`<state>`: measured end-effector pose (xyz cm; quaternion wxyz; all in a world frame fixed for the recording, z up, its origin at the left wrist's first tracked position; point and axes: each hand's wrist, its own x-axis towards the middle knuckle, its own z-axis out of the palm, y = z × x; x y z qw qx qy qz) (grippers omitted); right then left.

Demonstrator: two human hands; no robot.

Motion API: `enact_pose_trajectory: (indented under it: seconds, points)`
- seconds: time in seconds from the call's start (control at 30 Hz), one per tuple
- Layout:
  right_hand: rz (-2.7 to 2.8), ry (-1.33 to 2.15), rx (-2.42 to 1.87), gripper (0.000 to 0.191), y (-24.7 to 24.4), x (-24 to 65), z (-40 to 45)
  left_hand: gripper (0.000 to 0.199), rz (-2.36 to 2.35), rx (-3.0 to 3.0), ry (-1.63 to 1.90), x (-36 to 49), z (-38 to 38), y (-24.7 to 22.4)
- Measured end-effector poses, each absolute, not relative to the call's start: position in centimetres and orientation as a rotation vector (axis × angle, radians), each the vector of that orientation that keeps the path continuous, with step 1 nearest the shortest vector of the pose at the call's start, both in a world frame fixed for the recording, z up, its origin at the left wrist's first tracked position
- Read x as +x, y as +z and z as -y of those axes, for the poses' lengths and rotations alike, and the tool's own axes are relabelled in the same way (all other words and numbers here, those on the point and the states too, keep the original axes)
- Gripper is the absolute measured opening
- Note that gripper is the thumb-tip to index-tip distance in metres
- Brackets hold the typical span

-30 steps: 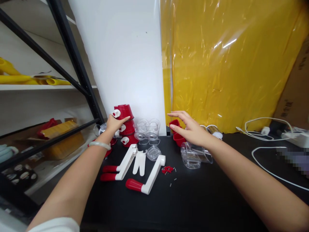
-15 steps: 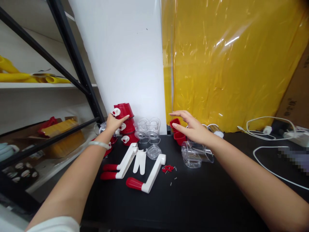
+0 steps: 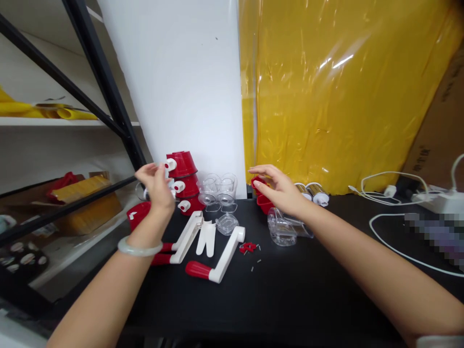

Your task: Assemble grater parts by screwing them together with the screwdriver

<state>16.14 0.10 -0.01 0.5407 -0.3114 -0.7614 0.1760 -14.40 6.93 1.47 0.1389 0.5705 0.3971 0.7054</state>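
My left hand (image 3: 155,188) is raised left of a stack of red plastic housings (image 3: 184,184) with white knobs. Its fingers are apart and I see nothing held in them. Behind it a clear part is mostly hidden, and below lies another red part (image 3: 137,215). My right hand (image 3: 277,188) hovers with fingers spread over small red containers (image 3: 265,204), partly covering them. Just below that hand lies a clear plastic housing (image 3: 282,227). Between my hands are clear cups (image 3: 217,191), a clear lid-like piece (image 3: 227,224), white-and-red crank handles (image 3: 224,258) and white strips (image 3: 206,239).
Small red pieces (image 3: 248,247) and metal pins lie on the black table (image 3: 290,299). Metal grater drums (image 3: 317,193) stand at the back right. White cables (image 3: 380,241) and a power strip (image 3: 447,203) lie at right. A black-framed shelf (image 3: 108,82) borders the left.
My left hand has come off the top of the red stack and moved left, its fingers now pointing up. My right hand keeps nearly the same pose. The view has shifted slightly.
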Motion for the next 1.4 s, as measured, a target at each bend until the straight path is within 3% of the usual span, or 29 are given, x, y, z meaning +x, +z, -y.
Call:
enact_pose_trajectory:
  seconds: [0.03,0.1,0.23,0.83,1.0,1.13,1.27,1.4]
  points:
    - [1.787,0.572,-0.700,0.029,-0.3,15.4,0.0,0.036,-0.902,1.600,2.080,-12.2,-5.5,1.3]
    - [1.725,0.919,-0.618,0.033,-0.9,13.8,0.3,0.035,-0.525,1.659,1.826,-7.4,-2.6,0.7]
    - [1.521,1.250,-0.541,0.040,-1.8,12.9,1.9,0.038,-0.216,1.769,1.545,-0.6,1.5,-1.0]
    - [1.556,1.190,-0.588,0.048,-4.0,17.2,4.3,0.038,-0.056,2.185,1.397,2.1,2.8,-4.4]
    - [1.563,0.984,-0.762,0.044,-3.6,17.6,4.4,0.032,-0.140,2.320,1.423,1.2,2.1,-4.0]
    - [1.561,0.578,-0.861,0.035,-2.4,20.0,5.3,0.031,-0.712,2.467,1.386,-1.5,1.8,-2.6]
    - [1.682,-0.061,-1.112,0.024,-2.5,26.1,6.4,0.041,-1.550,2.666,0.634,-5.0,2.9,-3.4]
    - [1.922,-0.361,-1.602,0.026,-6.6,34.2,6.3,0.045,-1.755,2.788,0.157,-6.4,4.6,-6.0]
